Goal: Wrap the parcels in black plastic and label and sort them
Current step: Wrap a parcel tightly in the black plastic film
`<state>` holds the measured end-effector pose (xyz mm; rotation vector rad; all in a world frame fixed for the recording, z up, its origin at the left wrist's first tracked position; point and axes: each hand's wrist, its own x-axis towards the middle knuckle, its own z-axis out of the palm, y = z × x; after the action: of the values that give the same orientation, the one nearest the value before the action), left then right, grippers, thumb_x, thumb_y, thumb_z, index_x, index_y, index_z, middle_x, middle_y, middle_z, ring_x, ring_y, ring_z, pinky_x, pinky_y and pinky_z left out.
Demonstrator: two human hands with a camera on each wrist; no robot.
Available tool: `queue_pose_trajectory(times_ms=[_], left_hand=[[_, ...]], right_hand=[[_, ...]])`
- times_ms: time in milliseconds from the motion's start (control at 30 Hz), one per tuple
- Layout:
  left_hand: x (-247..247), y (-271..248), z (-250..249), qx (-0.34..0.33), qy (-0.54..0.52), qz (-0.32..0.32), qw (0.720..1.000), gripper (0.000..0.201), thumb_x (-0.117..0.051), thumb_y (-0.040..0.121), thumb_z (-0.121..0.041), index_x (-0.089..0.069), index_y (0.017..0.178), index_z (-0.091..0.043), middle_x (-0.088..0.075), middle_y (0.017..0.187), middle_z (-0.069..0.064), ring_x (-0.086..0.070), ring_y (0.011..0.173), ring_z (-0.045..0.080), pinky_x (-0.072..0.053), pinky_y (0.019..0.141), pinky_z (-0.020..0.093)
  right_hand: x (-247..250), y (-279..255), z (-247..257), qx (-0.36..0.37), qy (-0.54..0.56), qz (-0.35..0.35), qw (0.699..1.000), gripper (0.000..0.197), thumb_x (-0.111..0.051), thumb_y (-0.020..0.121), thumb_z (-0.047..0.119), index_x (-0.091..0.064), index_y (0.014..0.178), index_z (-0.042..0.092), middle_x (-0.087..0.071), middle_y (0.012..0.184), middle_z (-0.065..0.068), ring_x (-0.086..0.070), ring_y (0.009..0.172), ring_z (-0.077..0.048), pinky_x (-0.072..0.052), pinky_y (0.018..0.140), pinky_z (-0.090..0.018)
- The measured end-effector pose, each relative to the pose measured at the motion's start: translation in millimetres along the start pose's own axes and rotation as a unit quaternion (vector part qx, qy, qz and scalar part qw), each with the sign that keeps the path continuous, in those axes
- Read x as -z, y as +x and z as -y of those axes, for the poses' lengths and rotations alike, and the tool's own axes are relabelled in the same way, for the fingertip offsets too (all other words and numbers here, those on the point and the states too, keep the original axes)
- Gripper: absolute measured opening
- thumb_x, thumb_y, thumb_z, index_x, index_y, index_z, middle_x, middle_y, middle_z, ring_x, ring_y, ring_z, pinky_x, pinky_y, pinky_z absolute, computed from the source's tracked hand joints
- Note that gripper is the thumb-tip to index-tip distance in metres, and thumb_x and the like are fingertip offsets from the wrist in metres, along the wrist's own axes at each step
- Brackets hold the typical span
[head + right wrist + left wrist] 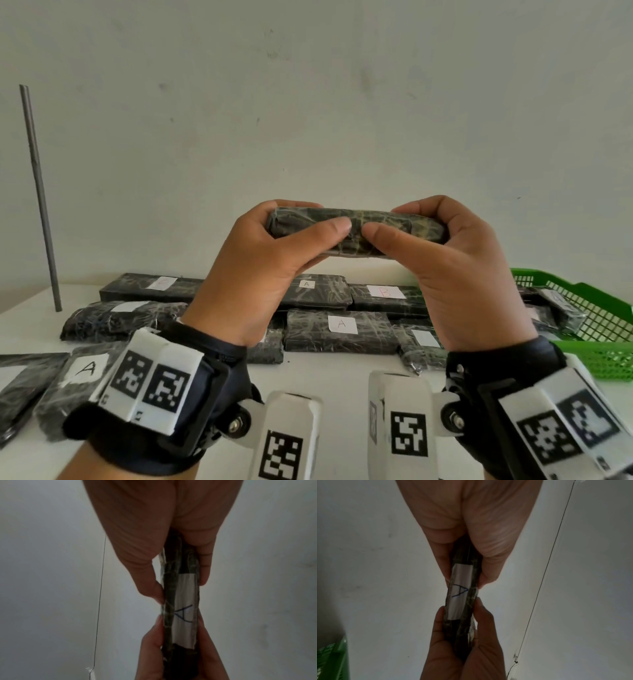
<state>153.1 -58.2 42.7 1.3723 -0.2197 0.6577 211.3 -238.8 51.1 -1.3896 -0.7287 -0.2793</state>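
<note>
A flat parcel (356,228) wrapped in black plastic is raised above the table, edge toward me. My left hand (274,253) grips its left end and my right hand (442,253) grips its right end, thumbs nearly meeting on the near edge. Both wrist views show a white label (462,592) with a blue "A" on the parcel's far face (185,609). In the left wrist view my left hand (465,534) is at the top and my right hand (464,649) below. In the right wrist view my right hand (164,534) is at the top and my left hand (181,655) at the bottom.
Several wrapped parcels with white labels lie on the white table (325,377): an "A" parcel (339,330), a "B" parcel (385,294), another "A" parcel (78,380) at the near left. A green mesh basket (592,308) holding parcels stands at right. A grey rod (41,198) stands at far left.
</note>
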Motion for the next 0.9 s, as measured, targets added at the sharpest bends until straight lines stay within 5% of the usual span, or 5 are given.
queue_pose_trajectory(times_ms=[67, 200, 433, 633, 900], left_hand=[[-0.9, -1.2, 1.2, -0.010, 0.029, -0.017, 0.999, 0.038, -0.087, 0.058, -0.039, -0.078, 0.089, -0.019, -0.080, 0.094, 0.008, -0.078, 0.095, 0.027, -0.058, 0.096, 0.045], [-2.1, -2.5, -0.8, -0.008, 0.051, -0.004, 0.999, 0.036, -0.088, 0.060, -0.042, -0.078, 0.088, -0.023, -0.080, 0.096, 0.009, -0.077, 0.098, 0.030, -0.056, 0.100, 0.052], [1.5, -1.9, -5.7, 0.028, 0.007, 0.037, 0.999, 0.024, -0.093, 0.071, -0.026, -0.078, 0.087, -0.018, -0.080, 0.097, 0.009, -0.078, 0.095, 0.021, -0.062, 0.084, 0.032], [3.0, -0.1, -4.9, 0.038, -0.029, 0.016, 0.999, 0.022, -0.082, 0.080, -0.020, -0.072, 0.095, -0.007, -0.079, 0.092, 0.009, -0.077, 0.090, 0.017, -0.062, 0.077, 0.027], [1.6, -0.1, -7.7, 0.095, -0.056, 0.001, 0.994, 0.023, -0.045, 0.103, -0.011, -0.063, 0.095, 0.001, -0.073, 0.090, 0.014, -0.073, 0.085, 0.019, -0.062, 0.070, 0.026]], right_hand=[[-1.3, 0.4, -2.8, -0.015, 0.008, 0.004, 1.000, 0.039, -0.095, 0.074, 0.023, -0.067, 0.099, 0.014, -0.077, 0.080, -0.004, -0.075, 0.078, -0.022, -0.060, 0.077, -0.033], [0.7, 1.0, -2.8, -0.036, 0.018, 0.003, 0.999, 0.050, -0.100, 0.064, 0.030, -0.067, 0.099, 0.016, -0.079, 0.089, -0.011, -0.077, 0.093, -0.038, -0.059, 0.098, -0.054], [5.9, 2.1, -5.0, -0.027, 0.017, 0.021, 0.999, 0.058, -0.096, 0.055, 0.046, -0.067, 0.099, 0.024, -0.078, 0.094, -0.014, -0.068, 0.104, -0.052, -0.053, 0.101, -0.066], [10.6, 3.2, -6.0, -0.029, 0.080, 0.048, 0.995, 0.038, -0.089, 0.069, 0.022, -0.066, 0.099, 0.018, -0.078, 0.090, -0.007, -0.077, 0.095, -0.029, -0.056, 0.096, -0.043], [5.0, 3.8, -7.3, -0.046, 0.069, 0.015, 0.996, 0.013, -0.072, 0.077, 0.020, -0.074, 0.090, 0.025, -0.073, 0.085, -0.003, -0.071, 0.090, -0.024, -0.057, 0.095, -0.049]])
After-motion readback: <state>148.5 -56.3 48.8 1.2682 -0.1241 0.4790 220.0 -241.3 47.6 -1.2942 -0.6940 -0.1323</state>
